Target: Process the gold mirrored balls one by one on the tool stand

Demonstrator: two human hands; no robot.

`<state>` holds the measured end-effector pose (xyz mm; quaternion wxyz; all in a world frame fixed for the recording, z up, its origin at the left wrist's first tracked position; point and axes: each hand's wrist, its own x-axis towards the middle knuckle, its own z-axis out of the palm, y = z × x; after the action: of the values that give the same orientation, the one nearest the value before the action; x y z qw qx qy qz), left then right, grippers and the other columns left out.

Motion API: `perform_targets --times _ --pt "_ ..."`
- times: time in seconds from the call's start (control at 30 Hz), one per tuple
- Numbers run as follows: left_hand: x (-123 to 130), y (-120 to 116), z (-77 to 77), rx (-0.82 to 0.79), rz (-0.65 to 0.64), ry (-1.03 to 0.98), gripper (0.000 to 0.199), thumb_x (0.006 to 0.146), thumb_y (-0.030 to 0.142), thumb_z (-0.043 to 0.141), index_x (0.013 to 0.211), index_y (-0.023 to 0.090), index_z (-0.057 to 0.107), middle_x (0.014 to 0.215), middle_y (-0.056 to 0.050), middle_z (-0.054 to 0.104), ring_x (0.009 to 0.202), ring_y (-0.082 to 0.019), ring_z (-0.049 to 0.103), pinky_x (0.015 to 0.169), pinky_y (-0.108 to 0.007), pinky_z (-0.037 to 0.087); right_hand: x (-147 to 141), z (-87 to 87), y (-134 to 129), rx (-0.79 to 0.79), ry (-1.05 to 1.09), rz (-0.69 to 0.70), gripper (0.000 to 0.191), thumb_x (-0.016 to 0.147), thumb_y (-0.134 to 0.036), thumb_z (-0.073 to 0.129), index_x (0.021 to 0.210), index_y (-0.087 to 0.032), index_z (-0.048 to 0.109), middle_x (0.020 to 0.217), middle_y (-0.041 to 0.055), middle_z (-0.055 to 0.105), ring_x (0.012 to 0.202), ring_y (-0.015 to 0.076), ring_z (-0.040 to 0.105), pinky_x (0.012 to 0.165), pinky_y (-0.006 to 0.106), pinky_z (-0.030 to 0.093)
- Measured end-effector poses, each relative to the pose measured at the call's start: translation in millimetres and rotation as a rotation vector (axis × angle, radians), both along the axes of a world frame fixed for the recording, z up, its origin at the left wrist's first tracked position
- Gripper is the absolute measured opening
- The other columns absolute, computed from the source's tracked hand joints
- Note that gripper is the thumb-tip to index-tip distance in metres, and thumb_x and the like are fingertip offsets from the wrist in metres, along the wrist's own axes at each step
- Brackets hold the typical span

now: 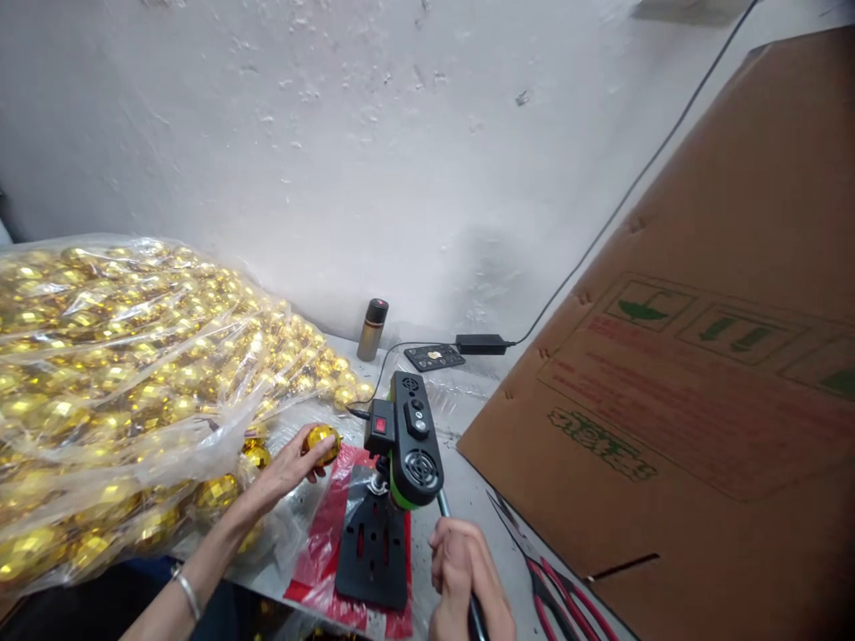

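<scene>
My left hand (298, 465) is closed round a shiny gold faceted bauble (323, 444), just left of a small black bench drill press (418, 441). The press has a red switch on a box at its side and a slotted black base (374, 556), which rests on red plastic sheeting (313, 570). Gripped in my right hand (466, 583) is the press's lever handle (476, 616), a dark rod slanting down from the machine's right side. The drill tip under the head is hard to make out.
A large clear plastic bag (134, 356) full of gold baubles fills the left. Behind the press are a dark-capped bottle (372, 329), a black phone-like object (434, 358) and a power adapter (482, 344) with its cable. Red-handled scissors (554, 588) lie beside a big cardboard box (668, 356) on the right.
</scene>
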<state>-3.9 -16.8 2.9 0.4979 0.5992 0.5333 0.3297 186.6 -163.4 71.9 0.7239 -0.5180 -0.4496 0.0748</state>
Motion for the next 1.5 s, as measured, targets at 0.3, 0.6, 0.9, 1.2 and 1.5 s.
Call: perform_targets --times 0.3,0.6,0.9,1.2,1.5 --pt "36 -78 -34.3 0.095 0.0 0.079 0.063 0.088 0.059 0.071 0.137 0.022 0.058 0.117 -0.01 0.081 0.106 -0.034 0.079 0.097 -0.046 0.06 28 -10.3 9 0.155 -0.298 0.108 0.036 0.111 -0.011 0.05 0.078 -0.022 0.057 0.072 -0.0027 0.057 0.059 0.0109 0.055 0.056 0.024 0.041" --pt "61 -72 -67.1 0.306 -0.22 0.339 0.063 0.08 0.032 0.082 0.141 0.023 0.067 0.132 -0.017 0.077 0.12 -0.041 0.077 0.102 -0.054 0.063 26 -10.8 5 0.131 -0.317 0.1 0.032 0.11 -0.01 0.048 0.082 -0.023 0.057 0.074 -0.0032 0.058 0.058 0.0099 0.053 0.053 0.023 0.04" --pt "79 -67 -44.7 0.27 -0.3 0.528 0.056 0.077 0.025 0.081 0.132 0.019 0.072 0.132 -0.018 0.073 0.117 -0.041 0.076 0.098 -0.049 0.061 23 4.4 4 0.13 -0.343 0.088 0.031 0.11 -0.01 0.048 0.083 -0.024 0.057 0.073 -0.0047 0.057 0.057 0.0087 0.053 0.054 0.021 0.042" --pt "85 -71 -69.5 0.4 -0.18 0.349 0.041 0.082 0.037 0.084 0.119 0.023 0.073 0.114 -0.009 0.077 0.11 -0.036 0.07 0.102 -0.053 0.052 28 -6.0 0 0.089 -0.349 0.125 0.029 0.111 -0.012 0.049 0.085 -0.024 0.054 0.076 -0.0039 0.057 0.057 0.0091 0.053 0.051 0.022 0.04" --pt "88 -72 -83.2 0.4 -0.135 0.303 0.046 0.073 0.033 0.087 0.116 0.024 0.072 0.109 -0.007 0.076 0.106 -0.035 0.069 0.099 -0.05 0.05 15 -38.6 0 0.118 -0.254 0.025 0.036 0.113 -0.019 0.046 0.078 -0.024 0.053 0.077 -0.0025 0.061 0.063 0.0121 0.059 0.06 0.027 0.043"
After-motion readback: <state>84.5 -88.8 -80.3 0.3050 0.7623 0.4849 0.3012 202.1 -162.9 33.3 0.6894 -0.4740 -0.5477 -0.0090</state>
